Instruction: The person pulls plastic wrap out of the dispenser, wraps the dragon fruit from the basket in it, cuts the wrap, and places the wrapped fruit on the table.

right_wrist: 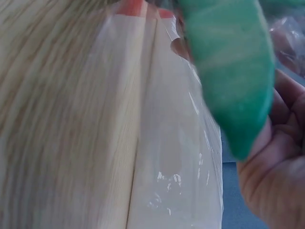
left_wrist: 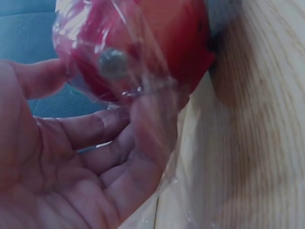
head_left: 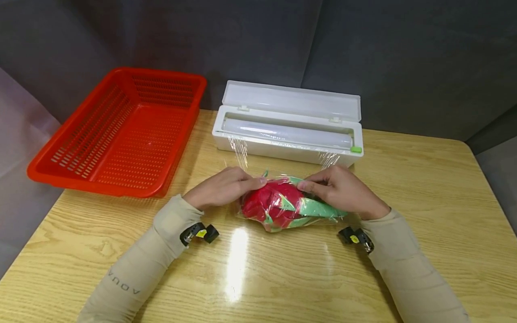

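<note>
A red dragon fruit [head_left: 258,202] with long green scales lies between my hands, covered in shiny cling film [head_left: 239,150]. My left hand [head_left: 222,187] grips its left end, the thumb on top and the fingers curled around the side; the left wrist view shows film [left_wrist: 119,14] over the red skin. At the other end, my right hand [head_left: 345,190] holds the fruit with its thumb near the top, beside a green scale [right_wrist: 233,71]. Strands of film stretch from the white dispenser box [head_left: 258,148] to the fruit. Some right fingers are hidden behind it.
The dispenser's lid [head_left: 291,101] stands raised at the back, with the film roll [head_left: 286,131] inside and a green slider [head_left: 356,149] at its right end. A red slotted basket [head_left: 109,190] sits on the left of the wooden table [head_left: 436,188]. Dark cloth [head_left: 383,58] hangs behind.
</note>
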### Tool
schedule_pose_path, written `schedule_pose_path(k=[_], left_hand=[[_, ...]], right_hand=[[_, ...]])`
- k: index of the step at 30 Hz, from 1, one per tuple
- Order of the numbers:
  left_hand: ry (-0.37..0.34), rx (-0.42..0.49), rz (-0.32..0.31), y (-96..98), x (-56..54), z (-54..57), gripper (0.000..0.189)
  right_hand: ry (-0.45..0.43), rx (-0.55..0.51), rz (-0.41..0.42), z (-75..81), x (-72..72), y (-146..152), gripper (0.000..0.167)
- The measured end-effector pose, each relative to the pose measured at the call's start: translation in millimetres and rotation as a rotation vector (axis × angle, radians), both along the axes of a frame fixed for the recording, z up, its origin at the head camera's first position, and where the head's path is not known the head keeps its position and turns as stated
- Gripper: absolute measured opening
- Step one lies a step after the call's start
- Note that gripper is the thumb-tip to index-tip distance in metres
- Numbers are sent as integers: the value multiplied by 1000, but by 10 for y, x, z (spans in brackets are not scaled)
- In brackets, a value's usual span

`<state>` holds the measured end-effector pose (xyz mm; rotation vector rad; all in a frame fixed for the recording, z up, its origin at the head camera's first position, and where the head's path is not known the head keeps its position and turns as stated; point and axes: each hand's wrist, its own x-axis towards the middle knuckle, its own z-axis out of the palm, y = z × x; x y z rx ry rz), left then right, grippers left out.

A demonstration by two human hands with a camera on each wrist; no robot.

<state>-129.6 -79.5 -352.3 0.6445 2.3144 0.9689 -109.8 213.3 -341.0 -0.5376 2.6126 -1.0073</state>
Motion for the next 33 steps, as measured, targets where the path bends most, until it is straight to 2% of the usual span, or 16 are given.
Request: schedule_pose_path(k=[10,20,22,27,33], left_hand=[[-51,-12,13,-16,20,-8,55],[-55,-37,-9,-17,36,14,56],[-37,-45,-7,-7,42,27,57],[-4,-79,7,18,40,41,57],[-27,-108,19,23,37,53,55]], right_hand=[[-16,-1,-5,-24,11,-10,22],[-52,-8,12,-40,14,2,23],[-53,-8,11,-44,12,5,22],[-67,6,-22,-39,-2,5,23],[-110,16,-76,-6,1,0,27]])
